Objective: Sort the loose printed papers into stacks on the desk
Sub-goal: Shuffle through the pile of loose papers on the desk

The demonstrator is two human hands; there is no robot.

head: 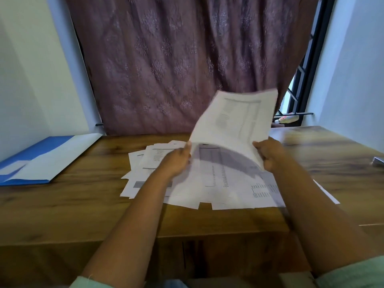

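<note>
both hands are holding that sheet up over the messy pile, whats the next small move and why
Probably carry the lifted sheet sideways and lay it on bare desk to the left of the loose pile, starting a stack. Both the left hand and right hand grip its lower edge, it hangs clear above the pile, and the papers below lie fanned and unsorted. The blue folder occupies the far left.

You face a home study corner: a wooden desk (83, 204) under a patterned curtain (176, 59), barred window (299, 84) and a blue folder (41, 159).
</note>
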